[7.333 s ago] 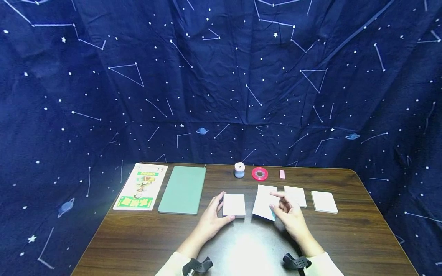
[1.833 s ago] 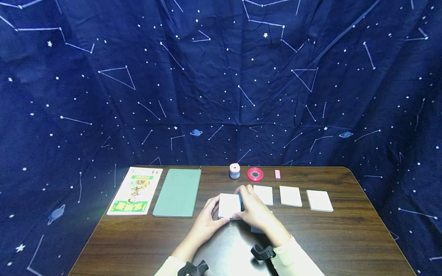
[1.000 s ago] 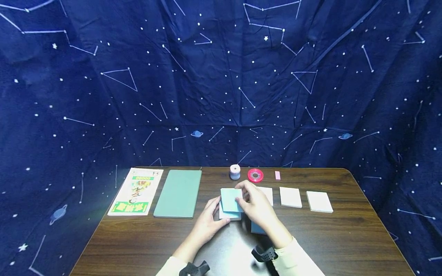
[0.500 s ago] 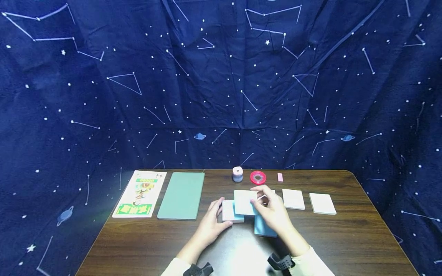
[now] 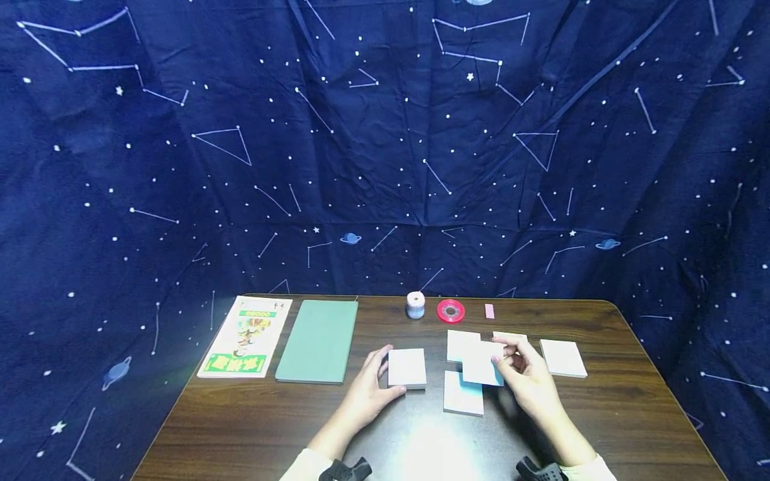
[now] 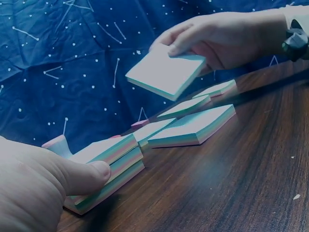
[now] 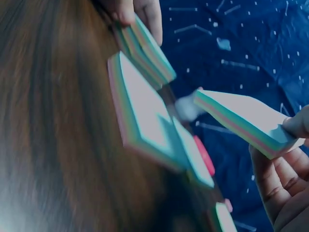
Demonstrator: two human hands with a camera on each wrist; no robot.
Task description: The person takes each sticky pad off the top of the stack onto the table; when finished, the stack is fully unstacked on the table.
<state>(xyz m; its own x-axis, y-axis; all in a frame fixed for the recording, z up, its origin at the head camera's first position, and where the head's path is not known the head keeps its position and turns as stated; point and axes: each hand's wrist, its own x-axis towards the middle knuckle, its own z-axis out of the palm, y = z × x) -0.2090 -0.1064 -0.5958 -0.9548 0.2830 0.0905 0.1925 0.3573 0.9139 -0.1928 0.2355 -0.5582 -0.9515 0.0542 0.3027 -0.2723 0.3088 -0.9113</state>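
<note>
In the head view my left hand holds a stack of sticky note pads on the table, fingers at its far left side and thumb at its near edge. Several layers with coloured edges show in that stack in the left wrist view. My right hand pinches one sticky note pad in the air, thumb on top and fingers beneath. Its striped pastel edge shows in the right wrist view. Below it lies another pad, with a further pad behind.
A pad is partly hidden behind my right hand, and another pad lies to its right. At the back are a white roll, a red ring-shaped spool and a pink eraser-like block. A green notebook and a booklet lie left.
My right hand has lifted a pad off the stack and carried it to the right, over the other pads. Earlier it brought a pad down near the front. My left hand has stayed at the stack.
</note>
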